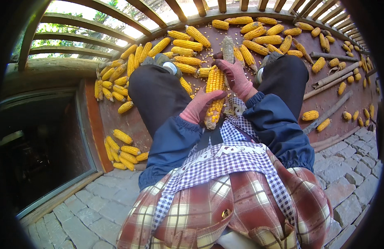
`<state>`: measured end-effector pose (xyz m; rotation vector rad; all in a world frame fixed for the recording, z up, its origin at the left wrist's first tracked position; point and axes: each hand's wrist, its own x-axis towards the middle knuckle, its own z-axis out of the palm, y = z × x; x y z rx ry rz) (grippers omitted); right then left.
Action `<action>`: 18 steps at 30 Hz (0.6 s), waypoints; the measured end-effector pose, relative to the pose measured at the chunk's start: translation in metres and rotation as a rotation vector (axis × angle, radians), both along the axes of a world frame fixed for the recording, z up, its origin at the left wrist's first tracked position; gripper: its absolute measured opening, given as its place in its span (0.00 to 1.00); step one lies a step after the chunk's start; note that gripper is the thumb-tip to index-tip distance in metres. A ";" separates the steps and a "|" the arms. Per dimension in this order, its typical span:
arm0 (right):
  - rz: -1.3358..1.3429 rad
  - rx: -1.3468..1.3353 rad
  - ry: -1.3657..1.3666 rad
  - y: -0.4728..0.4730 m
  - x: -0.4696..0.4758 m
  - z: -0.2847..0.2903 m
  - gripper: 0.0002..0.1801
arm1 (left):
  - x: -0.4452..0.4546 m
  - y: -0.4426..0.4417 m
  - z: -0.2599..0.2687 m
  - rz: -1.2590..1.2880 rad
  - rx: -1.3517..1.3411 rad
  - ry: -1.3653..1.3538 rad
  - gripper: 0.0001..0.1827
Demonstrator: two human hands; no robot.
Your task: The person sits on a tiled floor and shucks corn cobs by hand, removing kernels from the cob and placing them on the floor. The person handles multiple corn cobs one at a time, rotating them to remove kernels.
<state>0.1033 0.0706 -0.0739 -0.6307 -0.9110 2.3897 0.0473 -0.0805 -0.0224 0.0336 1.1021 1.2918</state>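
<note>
My left hand (201, 104), in a pink glove with a darker palm, is closed around the lower half of a yellow corn ear (216, 80). The ear lies lengthwise above my lap, and some kernels are gone near its lower end. My right hand (235, 73), gloved the same way, holds a bare corn cob (228, 49) pointing away from me. Its lower part is hidden by the glove, beside the ear's upper end. Whether the cob touches the ear cannot be told. Loose kernels (210, 56) are scattered on the reddish floor beyond my hands.
Many corn ears (187, 45) lie between and beyond my feet, with small piles of ears (126, 152) at the left. Wooden poles (335, 79) and more ears lie at the right. A slatted wooden railing (86, 28) curves around the far side. Stone paving (98, 208) is behind me.
</note>
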 end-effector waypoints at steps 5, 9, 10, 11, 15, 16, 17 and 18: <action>-0.029 0.131 -0.069 0.001 -0.004 -0.011 0.12 | -0.012 -0.009 -0.011 -0.051 0.014 -0.211 0.25; -0.220 0.583 -0.197 0.011 -0.013 -0.014 0.14 | -0.005 -0.006 -0.008 -0.043 0.313 -0.760 0.25; -0.185 0.492 -0.186 0.011 -0.013 -0.011 0.15 | -0.006 -0.005 -0.006 -0.044 0.320 -0.740 0.25; -0.148 0.401 -0.174 0.011 -0.013 -0.008 0.15 | -0.008 -0.005 -0.005 -0.045 0.327 -0.720 0.25; 0.069 -0.076 0.071 0.014 -0.001 0.005 0.19 | -0.019 -0.009 -0.026 -0.072 0.075 -0.337 0.24; 0.113 -0.146 0.063 0.009 0.004 0.024 0.20 | -0.019 -0.007 -0.021 -0.086 0.037 -0.216 0.26; 0.156 -0.216 0.054 0.005 0.008 0.034 0.20 | -0.015 -0.005 -0.023 -0.070 0.066 0.070 0.26; 0.186 -0.266 0.053 0.006 0.011 0.035 0.19 | -0.009 0.002 -0.025 -0.067 0.103 0.355 0.27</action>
